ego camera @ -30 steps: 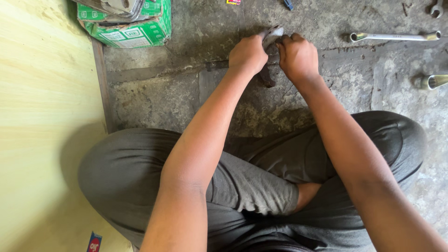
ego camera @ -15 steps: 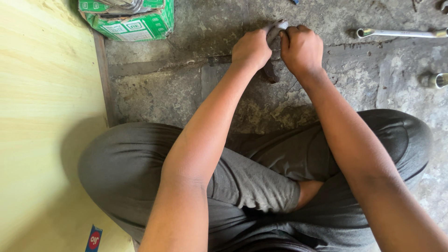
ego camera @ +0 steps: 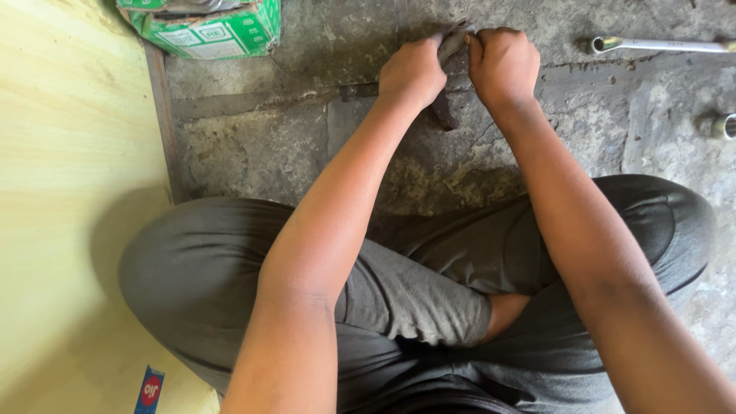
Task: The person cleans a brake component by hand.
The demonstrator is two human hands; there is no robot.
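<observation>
Both fists meet over the stained concrete floor [ego camera: 253,146]: left hand [ego camera: 412,70] and right hand [ego camera: 502,63] are clenched tight on a small dark metal piece [ego camera: 447,84], perhaps a tool, hard to make out; a long wrench [ego camera: 659,45] lies well apart on the right, a green box [ego camera: 207,27] on the left

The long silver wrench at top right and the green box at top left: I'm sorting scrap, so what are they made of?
The long silver wrench looks like bare polished steel: bright, reflective shaft with a ring end. The green box looks like printed cardboard: matte, creased edges, flat folded faces. Both lie on the rough grey concrete floor, away from both hands.
</observation>
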